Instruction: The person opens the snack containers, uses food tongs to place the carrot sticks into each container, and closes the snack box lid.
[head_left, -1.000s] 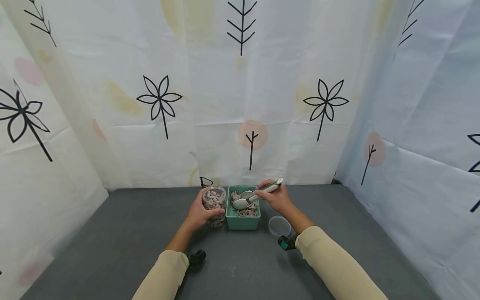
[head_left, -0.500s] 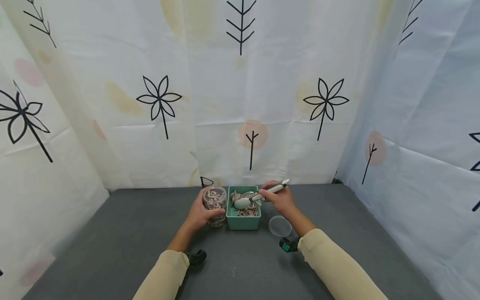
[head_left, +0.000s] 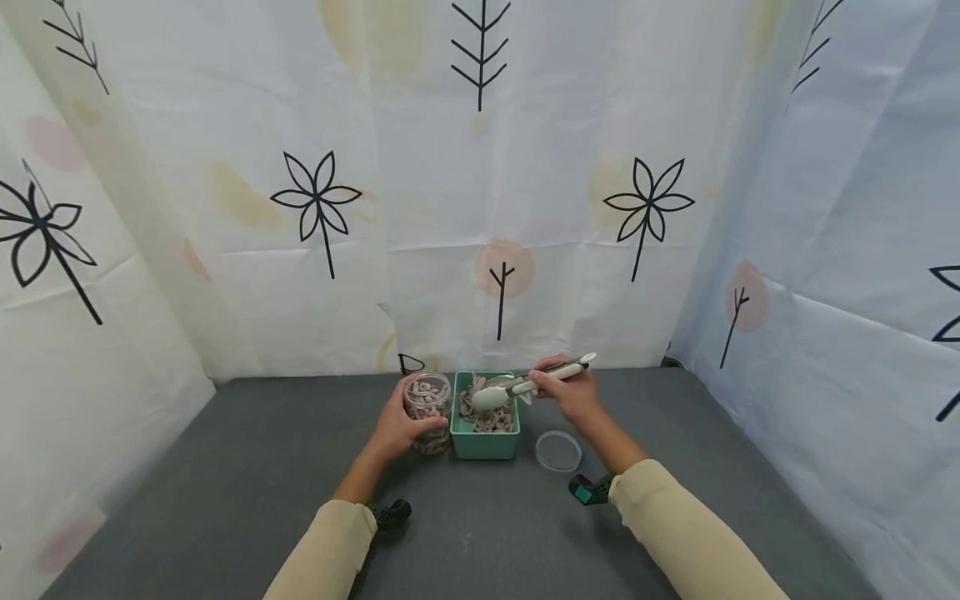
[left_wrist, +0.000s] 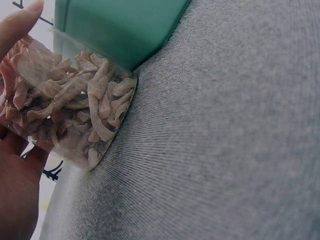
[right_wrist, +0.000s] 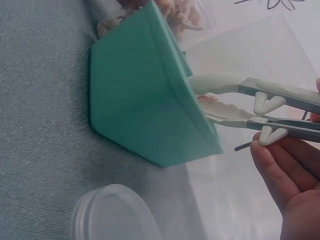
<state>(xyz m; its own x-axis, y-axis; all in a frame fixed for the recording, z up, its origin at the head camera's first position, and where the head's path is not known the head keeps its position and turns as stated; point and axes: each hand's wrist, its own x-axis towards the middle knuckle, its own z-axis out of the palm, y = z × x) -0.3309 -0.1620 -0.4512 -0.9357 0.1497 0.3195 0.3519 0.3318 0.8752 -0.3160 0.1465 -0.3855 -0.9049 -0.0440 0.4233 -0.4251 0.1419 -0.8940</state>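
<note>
My left hand (head_left: 395, 427) grips a clear jar (head_left: 428, 402) around its side, thumb at the front. The left wrist view shows pale, twisted dried strips (left_wrist: 75, 97) filling the jar, its base at the grey tabletop. Right beside it stands a green rectangular bin (head_left: 485, 448) with more such strips (head_left: 493, 419) inside. My right hand (head_left: 572, 397) holds white-and-grey tongs (head_left: 491, 398) by the handles, heads over the bin's opening. In the right wrist view, the tongs' arms (right_wrist: 220, 84) stand slightly apart and their tips are hidden behind the bin's rim.
A clear round lid (head_left: 558, 452) lies on the grey table (head_left: 465, 533), right of the bin and near my right forearm. White patterned cloth (head_left: 420, 167) hangs behind the table and along both sides.
My right hand has drawn the tongs to the right and slightly up, so their heads sit farther right and higher over the bin. The left hand and jar have stayed in place.
</note>
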